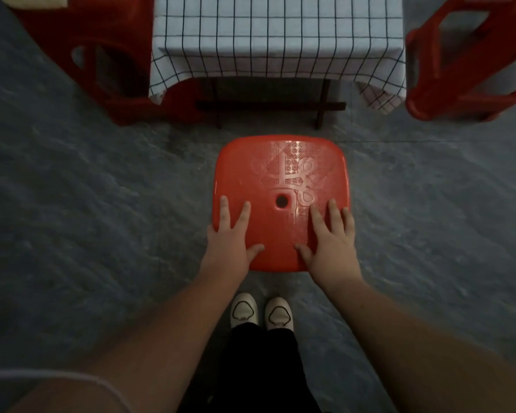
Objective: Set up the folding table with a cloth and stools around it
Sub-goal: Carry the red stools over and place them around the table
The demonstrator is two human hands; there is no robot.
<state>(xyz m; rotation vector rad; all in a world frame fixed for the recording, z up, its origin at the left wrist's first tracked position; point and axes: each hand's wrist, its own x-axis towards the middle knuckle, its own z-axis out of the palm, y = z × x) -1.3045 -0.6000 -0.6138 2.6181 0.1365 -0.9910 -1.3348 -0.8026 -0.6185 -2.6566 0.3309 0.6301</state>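
Flat on the red stool [280,186] seat, left hand [231,234] and right hand [329,236], fingers spread, gripping nothing, likely nudging it toward the cloth-draped folding table [277,34]

Red stool [280,180] before checked-cloth table [277,34]

Three red stools: one [280,186] centre floor, one [84,55] at table's left edge, one [471,64] at right edge. One table [322,111], one cloth [277,34]. Two hands [230,236] [331,239], two shoes [244,312] [279,312].
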